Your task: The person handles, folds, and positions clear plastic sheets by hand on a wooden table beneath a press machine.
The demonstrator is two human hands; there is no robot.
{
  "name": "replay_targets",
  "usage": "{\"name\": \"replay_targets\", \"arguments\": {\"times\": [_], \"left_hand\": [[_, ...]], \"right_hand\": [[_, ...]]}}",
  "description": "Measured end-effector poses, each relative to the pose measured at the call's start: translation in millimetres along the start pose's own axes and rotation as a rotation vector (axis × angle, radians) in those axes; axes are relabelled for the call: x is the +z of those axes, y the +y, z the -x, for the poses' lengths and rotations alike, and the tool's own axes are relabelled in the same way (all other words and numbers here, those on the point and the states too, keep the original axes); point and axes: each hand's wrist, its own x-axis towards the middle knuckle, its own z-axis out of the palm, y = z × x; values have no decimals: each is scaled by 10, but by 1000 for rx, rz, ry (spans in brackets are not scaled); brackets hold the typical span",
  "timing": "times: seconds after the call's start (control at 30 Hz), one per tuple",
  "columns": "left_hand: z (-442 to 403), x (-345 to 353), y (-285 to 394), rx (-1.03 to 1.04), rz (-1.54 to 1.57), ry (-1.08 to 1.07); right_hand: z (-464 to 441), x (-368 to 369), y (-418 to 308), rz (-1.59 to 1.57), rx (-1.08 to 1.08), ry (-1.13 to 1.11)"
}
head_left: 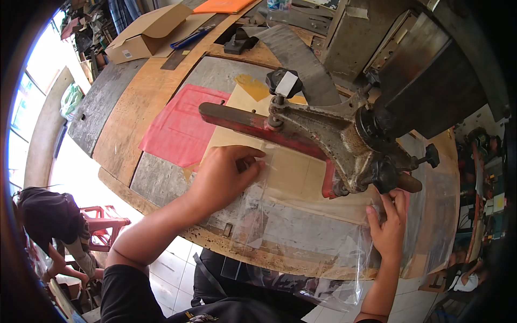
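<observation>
A clear plastic sheet [301,237] lies over a tan sheet [293,175] on the worktable and hangs past its front edge. My left hand [229,175] pinches the plastic near its left side, below the long bar of a metal clamp-like machine [344,129]. On the right, my right hand [389,220] is at the plastic's other side, just under the machine's black knob; its fingers are bent, and what they hold is hard to make out. A red sheet [180,126] lies left of the tan one.
A cardboard box [142,35], a blue tool [191,37] and an orange sheet [223,5] are at the back left. A dark machine column [431,81] stands at the right. Another person [51,220] bends beside a red stool [102,226] at the lower left.
</observation>
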Motion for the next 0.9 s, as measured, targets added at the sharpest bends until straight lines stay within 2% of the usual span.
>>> {"name": "replay_targets", "arguments": {"times": [0.3,0.37,0.47,0.6,0.67,0.8,0.9], "left_hand": [[-15,-38,-12,-32,87,-44],[-15,-28,-29,-61,211,-42],[-25,-41,15,-81,210,-50],[-48,-45,41,-81,141,-89],[-45,-13,-5,-21,85,-58],[5,7,-24,72,64,-56],[104,-42,-7,162,114,-34]], "right_hand": [[10,10,32,-10,13,-8],[13,5,34,-17,19,-18],[17,-8,42,12,-34,-5],[-6,-82,-66,-66,6,3],[29,-62,-22,-226,99,51],[65,54,133,-337,148,137],[94,69,221,-312,218,104]]}}
